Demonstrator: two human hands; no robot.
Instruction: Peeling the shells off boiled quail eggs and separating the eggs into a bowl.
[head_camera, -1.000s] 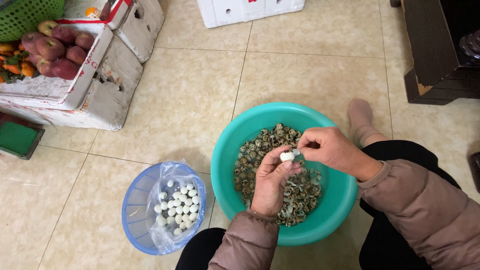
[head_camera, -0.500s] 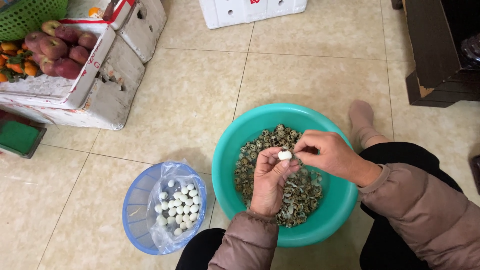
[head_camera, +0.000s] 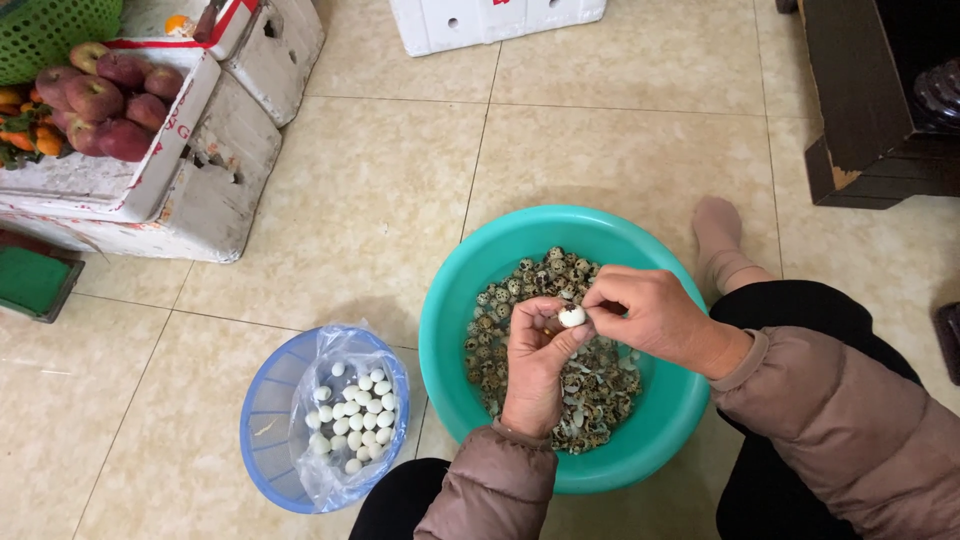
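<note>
Both hands, left hand (head_camera: 535, 365) and right hand (head_camera: 640, 312), pinch one small egg (head_camera: 571, 317) over the teal basin (head_camera: 460, 300). I'd peel gently there so shell bits drop inside.

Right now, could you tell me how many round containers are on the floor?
2: the teal basin of speckled eggs under the left hand and right hand, and the blue basket of peeled eggs to its left. None seems hidden.

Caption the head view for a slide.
Both hands, left hand and right hand, peel a small white egg over a teal basin.
</note>
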